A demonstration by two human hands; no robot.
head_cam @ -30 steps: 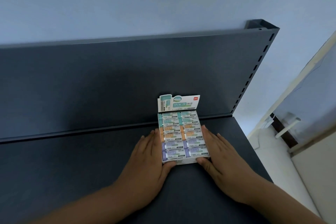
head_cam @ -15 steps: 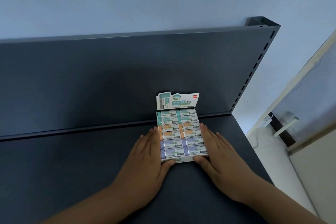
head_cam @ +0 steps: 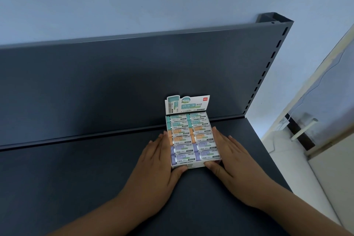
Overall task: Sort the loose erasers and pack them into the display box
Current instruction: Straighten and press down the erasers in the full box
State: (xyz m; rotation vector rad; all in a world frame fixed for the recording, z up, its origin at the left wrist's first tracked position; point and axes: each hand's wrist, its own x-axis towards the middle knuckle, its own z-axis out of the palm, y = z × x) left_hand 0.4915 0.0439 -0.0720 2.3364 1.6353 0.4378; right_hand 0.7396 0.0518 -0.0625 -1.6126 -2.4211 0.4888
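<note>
**Full eraser box held between two flat hands on a shelf**

A white cardboard display box stood on a dark metal shelf, right of centre and near the upright back panel. Erasers filled it in two columns: teal at the far end, orange in the middle, purple nearest.

The box's long axis ran away from the person toward the back panel. Its printed header card stood upright at the far end, facing the person. Each eraser lay crosswise to that axis.

The left hand lay along the left wall and the right hand along the right. Their fingers were straight and their thumbs touched the front wall, so each grip was wide and closed round nothing. How firmly the palms pressed was unclear from this angle.

The packed box was probably light but solid, with thin walls that would flex. It would be best held low on the long sides, never by the bendable header. It would likely slide easily on smooth metal.
</note>
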